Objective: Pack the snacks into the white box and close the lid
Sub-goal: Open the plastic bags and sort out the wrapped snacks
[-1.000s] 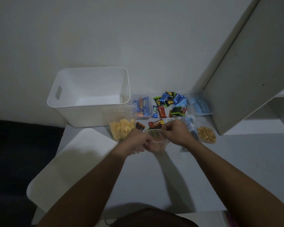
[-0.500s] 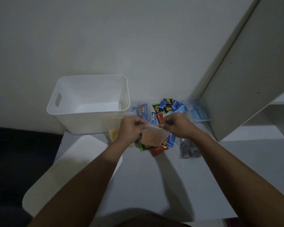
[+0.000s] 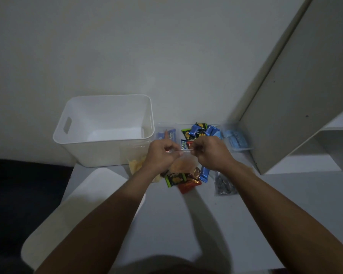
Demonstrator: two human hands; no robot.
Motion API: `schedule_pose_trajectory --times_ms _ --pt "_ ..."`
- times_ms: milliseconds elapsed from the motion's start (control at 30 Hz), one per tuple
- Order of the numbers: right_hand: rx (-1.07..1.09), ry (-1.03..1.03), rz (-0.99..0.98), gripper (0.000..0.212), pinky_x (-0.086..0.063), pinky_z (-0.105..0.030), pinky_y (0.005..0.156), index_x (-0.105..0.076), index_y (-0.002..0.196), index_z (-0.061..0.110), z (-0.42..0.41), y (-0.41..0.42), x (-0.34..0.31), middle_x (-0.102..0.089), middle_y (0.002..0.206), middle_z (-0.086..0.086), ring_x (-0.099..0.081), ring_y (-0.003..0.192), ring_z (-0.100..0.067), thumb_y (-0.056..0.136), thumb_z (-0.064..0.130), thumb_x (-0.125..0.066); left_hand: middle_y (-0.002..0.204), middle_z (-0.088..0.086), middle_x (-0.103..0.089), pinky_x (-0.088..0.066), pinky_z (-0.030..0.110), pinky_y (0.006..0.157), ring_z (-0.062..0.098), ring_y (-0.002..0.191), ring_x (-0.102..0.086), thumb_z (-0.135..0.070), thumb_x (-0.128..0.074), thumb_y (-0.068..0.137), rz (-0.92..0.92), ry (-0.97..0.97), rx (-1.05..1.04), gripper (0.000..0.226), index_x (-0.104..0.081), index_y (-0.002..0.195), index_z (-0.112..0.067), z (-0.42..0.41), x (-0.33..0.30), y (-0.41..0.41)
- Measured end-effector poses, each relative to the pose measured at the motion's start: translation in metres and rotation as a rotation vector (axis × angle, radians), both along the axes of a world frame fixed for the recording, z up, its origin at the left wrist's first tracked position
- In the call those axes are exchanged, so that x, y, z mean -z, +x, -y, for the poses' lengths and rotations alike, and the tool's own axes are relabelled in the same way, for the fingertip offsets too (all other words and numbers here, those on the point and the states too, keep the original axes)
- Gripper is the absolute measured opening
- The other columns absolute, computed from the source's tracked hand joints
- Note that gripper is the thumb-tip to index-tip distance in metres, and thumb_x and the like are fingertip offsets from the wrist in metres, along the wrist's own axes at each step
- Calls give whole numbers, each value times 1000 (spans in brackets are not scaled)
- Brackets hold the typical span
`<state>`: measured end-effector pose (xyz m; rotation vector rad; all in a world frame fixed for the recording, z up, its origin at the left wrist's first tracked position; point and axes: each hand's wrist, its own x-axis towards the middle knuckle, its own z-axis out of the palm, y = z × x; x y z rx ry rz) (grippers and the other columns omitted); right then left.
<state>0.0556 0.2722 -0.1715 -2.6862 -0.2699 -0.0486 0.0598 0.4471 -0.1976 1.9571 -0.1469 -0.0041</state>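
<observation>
Moved: clear bag [image 3: 183, 164] of orange snacks now raised higher than before, between both hands
Left hand [image 3: 160, 155]: pinched on bag's top edge; right of white box [image 3: 105, 128]
Right hand [image 3: 211, 152]: pinched likewise
White box: open; lid [image 3: 77, 210] lying in front

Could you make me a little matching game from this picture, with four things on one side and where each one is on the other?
Things:
1. white box
2. lid
3. clear bag of orange snacks
4. dark bag

Places:
A. held up between the left hand and right hand
B. lying flat at the table's near left edge
C. standing open against the wall, nothing visible inside
D. on the table, beside the right forearm

Pairs: 1-C, 2-B, 3-A, 4-D
</observation>
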Motion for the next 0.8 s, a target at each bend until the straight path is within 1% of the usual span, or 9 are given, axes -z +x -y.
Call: schedule_pose_trajectory --times_ms 67,100,200,367,433,533,600,667,800 --pt "-2 17 4 10 -55 -35 70 -71 78 21 -1 -1 -1 -63 71 11 -63 74 -14 79 11 -68 81 2 -70 -47 47 100 28 110 -63 -3 -78 73 33 -1 -14 10 -75 82 -6 3 -2 2" --pt "-8 28 13 7 -55 -34 70 -70 80 22 -1 -1 -1 -61 72 12 -62 74 -14 80 15 -68 75 -2 -67 -44 50 102 21 106 -65 -2 -78 73 52 -3 -22 9 -75 81 -5 4 -3 2" --pt "-42 74 41 3 -52 -31 68 -70 83 21 -1 -2 -2 -61 75 11 -60 72 -11 81 22 -69 66 -8 -63 -40 55 104 -12 71 -60 -1 -77 73 103 5 -13 7 -76 78 -6 5 -3 5" --pt "-43 77 75 1 -43 -27 64 -70 80 16 2 -3 -3 -57 70 9 -54 68 -13 81 15 -70 71 -3 -67 -35 57 107 -17 67 -57 -3 -76 76 93 -15 54 6 -75 81 -6 8 -4 6" --pt "-38 77 81 2 -47 -30 64 -70 80 17 3 -3 -3 -59 70 8 -56 69 -15 81 15 -70 75 -2 -70 -35 56 108 -17 69 -58 -3 -76 75 96 -14 68 8 -76 82 -6 8 -4 5" --pt "-50 114 71 1 -54 -39 69 -69 83 18 3 -5 -1 -65 76 4 -61 73 -16 82 17 -70 81 2 -73 -35 50 112 -17 77 -58 -1 -72 75 139 17 78 8 -76 80 -6 8 -6 4" --pt "-38 149 41 6 -56 -41 74 -70 88 16 4 -5 -1 -68 83 2 -63 79 -16 82 18 -70 79 -1 -71 -40 43 109 -4 83 -61 0 -70 75 156 30 49 11 -76 80 -7 8 -9 4" --pt "-13 158 14 8 -56 -42 79 -70 91 15 7 -3 -3 -70 89 -1 -65 84 -17 82 15 -71 79 -3 -68 -49 33 93 8 85 -63 0 -70 75 146 37 25 12 -75 81 -9 6 -11 5" --pt "22 116 2 9 -55 -40 80 -70 89 14 10 -1 -8 -71 84 -1 -64 81 -17 85 7 -66 77 -2 -68 -44 13 71 9 76 -61 -2 -70 75 102 54 29 11 -75 82 -9 4 -13 8"
